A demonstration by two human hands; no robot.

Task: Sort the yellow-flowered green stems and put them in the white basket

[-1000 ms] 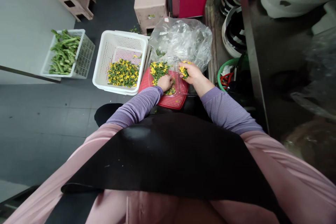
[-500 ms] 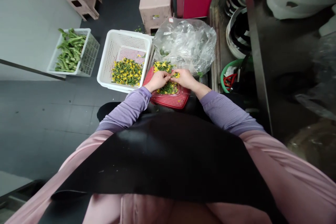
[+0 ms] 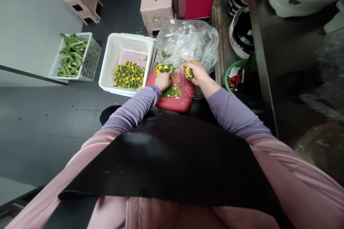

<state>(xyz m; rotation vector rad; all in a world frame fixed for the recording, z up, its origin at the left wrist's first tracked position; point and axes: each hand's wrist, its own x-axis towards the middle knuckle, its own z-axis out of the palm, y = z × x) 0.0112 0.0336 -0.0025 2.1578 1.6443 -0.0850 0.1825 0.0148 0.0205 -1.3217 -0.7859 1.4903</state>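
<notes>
My right hand (image 3: 198,73) is closed around a small bunch of yellow flowers (image 3: 189,73) with green stems, held over the right side of a clear plastic box (image 3: 186,87). My left hand (image 3: 163,81) is curled down among more yellow flowers (image 3: 172,90) lying in the box; its fingertips and anything in them are hidden. Under the box is a red plastic surface (image 3: 174,105). On the left stands a white perforated basket (image 3: 106,62) with a heap of the same flowers (image 3: 129,75) in it.
A crumpled clear plastic bag (image 3: 190,41) lies beyond the box. Pink stools (image 3: 156,3) stand behind. A second white basket (image 3: 92,55) holds thick green stems (image 3: 71,55). To the right are a green tub (image 3: 228,75) and a metal shelf edge (image 3: 262,50).
My hands, together over the box before, have parted. The right moved right and up with the flower bunch; the left dropped slightly down among the flowers. The view has shifted slightly.
</notes>
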